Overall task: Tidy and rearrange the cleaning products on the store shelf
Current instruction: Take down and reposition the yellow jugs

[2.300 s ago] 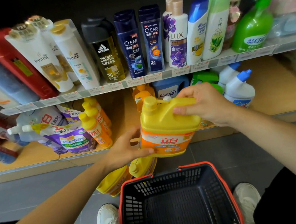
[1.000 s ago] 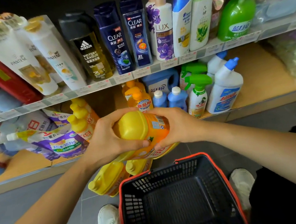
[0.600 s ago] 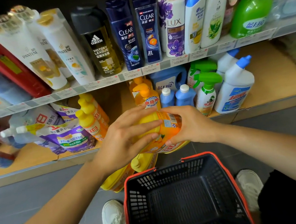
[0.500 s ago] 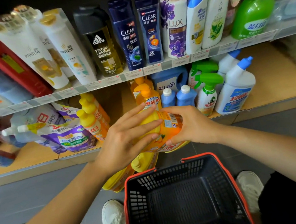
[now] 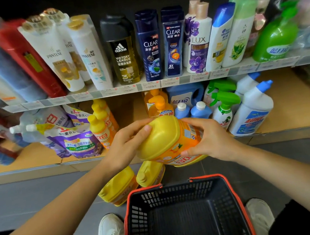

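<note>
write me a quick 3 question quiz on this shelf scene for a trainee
1. True or false: the left hand and right hand both hold the jug.
2. How many floor jugs sit beside the basket? A one, B two, C four.
3. Fill in: the black bottle on the upper shelf reads ___.
Key: 1 true; 2 B; 3 adidas.
</note>
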### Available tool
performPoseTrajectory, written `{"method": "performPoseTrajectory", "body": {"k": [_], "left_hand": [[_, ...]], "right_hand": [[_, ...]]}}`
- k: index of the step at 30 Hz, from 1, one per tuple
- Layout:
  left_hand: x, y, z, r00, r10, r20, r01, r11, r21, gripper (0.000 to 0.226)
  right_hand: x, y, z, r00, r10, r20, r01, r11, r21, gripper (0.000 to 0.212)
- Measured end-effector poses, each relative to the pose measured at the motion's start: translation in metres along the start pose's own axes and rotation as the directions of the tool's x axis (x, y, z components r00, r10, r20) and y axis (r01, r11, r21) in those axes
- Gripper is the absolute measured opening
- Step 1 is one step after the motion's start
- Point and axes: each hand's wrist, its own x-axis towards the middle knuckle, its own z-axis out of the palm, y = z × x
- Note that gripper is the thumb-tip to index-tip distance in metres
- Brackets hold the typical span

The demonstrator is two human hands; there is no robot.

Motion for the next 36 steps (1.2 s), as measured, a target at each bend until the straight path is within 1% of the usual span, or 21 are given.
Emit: {"method": "performPoseTrajectory", "body": {"k": [2,5,7,11,14,17,20,22,24,25,28,31,32,33,34,36], "left_hand": [[0.002,0.0,-0.001,0.998,-0.053,-0.015,0.053,0.998,-0.038,0.035],[0.004,-0.001,-0.003,0.997,-0.076,-0.013,0.074,0.992,-0.104,0.031],[0.003,-0.002,-0.004,0.998,-0.054,-0.016,0.053,0.994,-0.099,0.034],[-0.003,-0.009,0.0,1.0,0.02,-0.012,-0.02,1.0,-0.006,0.046],[-0.008,-0.013,0.0,0.997,0.071,-0.021,-0.071,0.997,-0.013,0.05],[-0.012,-0.017,-0.004,0.984,0.176,-0.029,-0.173,0.98,0.098,0.054],[-0.015,-0.02,-0.004,0.949,0.274,-0.152,-0.238,0.946,0.218,0.047],[-0.017,-0.021,-0.004,0.913,0.332,-0.237,-0.253,0.917,0.309,0.04],[-0.018,-0.023,-0.006,0.887,0.36,-0.289,-0.247,0.898,0.363,0.036],[-0.018,-0.024,-0.008,0.883,0.351,-0.311,-0.233,0.903,0.36,0.035],[-0.016,-0.027,-0.013,0.896,0.266,-0.356,-0.158,0.939,0.304,0.037],[-0.017,-0.033,-0.014,0.919,0.115,-0.377,-0.033,0.976,0.217,0.04],[-0.018,-0.037,-0.013,0.928,0.06,-0.368,0.022,0.977,0.214,0.039],[-0.019,-0.043,-0.012,0.94,0.001,-0.341,0.081,0.97,0.227,0.038],[-0.02,-0.048,-0.01,0.957,-0.068,-0.282,0.135,0.964,0.229,0.038],[-0.023,-0.058,-0.001,0.977,-0.194,-0.083,0.204,0.969,0.138,0.043]], "right_hand": [[-0.001,-0.001,0.001,1.0,-0.003,0.002,0.003,1.0,-0.007,0.083],[-0.003,0.0,0.002,1.0,0.0,0.008,0.0,1.0,-0.005,0.084],[-0.003,-0.001,0.002,1.0,0.0,0.003,0.0,1.0,-0.001,0.084],[-0.001,-0.003,0.001,1.0,0.0,-0.025,0.0,1.0,0.025,0.083],[0.001,-0.006,0.0,0.999,0.0,-0.033,0.002,0.998,0.063,0.079],[0.003,-0.008,0.001,0.999,-0.001,-0.039,0.005,0.993,0.119,0.073],[0.006,-0.009,0.002,0.998,0.003,-0.06,0.008,0.983,0.182,0.069],[0.008,-0.01,0.003,0.997,0.009,-0.074,0.008,0.974,0.228,0.065],[0.009,-0.009,0.005,0.997,0.019,-0.081,0.003,0.964,0.267,0.064],[0.01,-0.009,0.005,0.996,0.027,-0.084,-0.002,0.957,0.29,0.065],[0.013,-0.007,0.007,0.994,0.063,-0.086,-0.029,0.936,0.352,0.068],[0.016,-0.005,0.011,0.991,0.101,-0.087,-0.056,0.907,0.418,0.067],[0.017,-0.006,0.013,0.989,0.112,-0.092,-0.061,0.896,0.44,0.066],[0.018,-0.006,0.015,0.988,0.12,-0.095,-0.063,0.885,0.462,0.068],[0.019,-0.008,0.016,0.988,0.122,-0.097,-0.061,0.874,0.483,0.07],[0.021,-0.012,0.019,0.988,0.115,-0.103,-0.044,0.851,0.524,0.069]]}}
